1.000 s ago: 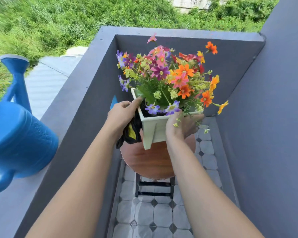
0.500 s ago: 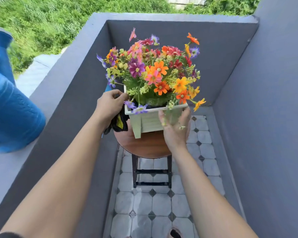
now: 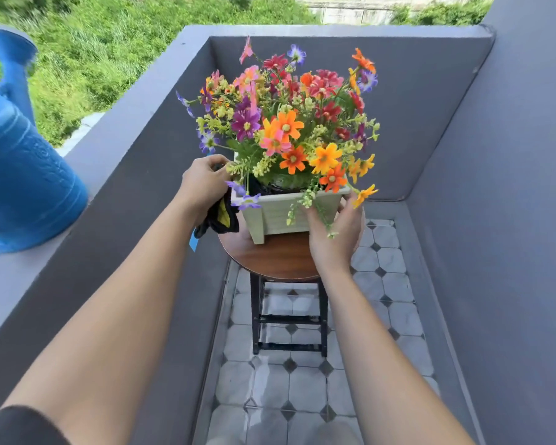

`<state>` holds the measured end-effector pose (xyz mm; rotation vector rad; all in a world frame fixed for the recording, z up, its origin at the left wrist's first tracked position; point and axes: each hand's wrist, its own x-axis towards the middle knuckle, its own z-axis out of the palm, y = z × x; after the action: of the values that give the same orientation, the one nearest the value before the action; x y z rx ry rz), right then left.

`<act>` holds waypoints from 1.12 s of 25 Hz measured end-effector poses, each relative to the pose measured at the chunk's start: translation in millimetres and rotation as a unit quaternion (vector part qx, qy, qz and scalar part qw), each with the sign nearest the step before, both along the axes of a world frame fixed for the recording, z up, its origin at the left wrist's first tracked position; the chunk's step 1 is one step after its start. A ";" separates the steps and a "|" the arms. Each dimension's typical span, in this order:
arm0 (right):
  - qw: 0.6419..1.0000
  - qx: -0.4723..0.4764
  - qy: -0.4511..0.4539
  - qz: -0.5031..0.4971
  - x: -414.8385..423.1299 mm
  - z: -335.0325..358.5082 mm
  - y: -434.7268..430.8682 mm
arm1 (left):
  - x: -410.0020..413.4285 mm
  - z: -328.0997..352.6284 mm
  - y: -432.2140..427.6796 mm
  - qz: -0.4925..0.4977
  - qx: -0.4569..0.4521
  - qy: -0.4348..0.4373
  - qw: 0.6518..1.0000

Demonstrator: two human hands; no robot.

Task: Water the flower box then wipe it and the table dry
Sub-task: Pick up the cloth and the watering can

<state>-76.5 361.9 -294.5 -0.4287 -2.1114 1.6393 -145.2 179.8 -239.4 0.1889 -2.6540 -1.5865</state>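
A pale green flower box (image 3: 278,213) full of orange, pink, red and purple flowers (image 3: 286,123) sits on a small round wooden table (image 3: 276,260). My left hand (image 3: 203,184) grips the box's left rim and also holds a black and yellow cloth (image 3: 220,216), which hangs down beside the box. My right hand (image 3: 337,229) holds the box's right front corner from below. A blue watering can (image 3: 20,168) stands on the ledge at the far left, apart from both hands.
Grey parapet walls (image 3: 430,117) close in the narrow balcony on the left, back and right. The table stands on dark metal legs (image 3: 288,316) over a tiled floor (image 3: 302,396). Green grass lies beyond the wall.
The box, held in both hands, has come down from above the table to rest on it. The camera view has shifted, so the watering can sits further left.
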 end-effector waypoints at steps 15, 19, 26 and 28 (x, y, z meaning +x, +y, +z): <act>0.990 -0.076 -0.112 -0.041 75.8 -5.9 -42.6 | 52.1 19.3 -25.3 0.062 0.022 -0.070 0.995; 0.938 -0.126 -0.282 0.159 94.9 28.1 -93.7 | 90.1 42.1 -42.0 0.079 0.052 -0.094 0.991; 0.834 -0.403 -0.258 0.274 47.5 132.6 -131.0 | 123.2 129.0 -48.8 0.044 0.110 -0.031 0.992; 0.828 -0.437 -0.191 0.293 38.9 164.1 -132.8 | 126.4 160.2 -51.1 0.033 0.109 0.005 0.994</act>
<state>-37.6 229.1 -130.4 -0.4102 -1.6704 3.1177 -18.8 128.7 -79.2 0.2725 -2.4357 -1.8470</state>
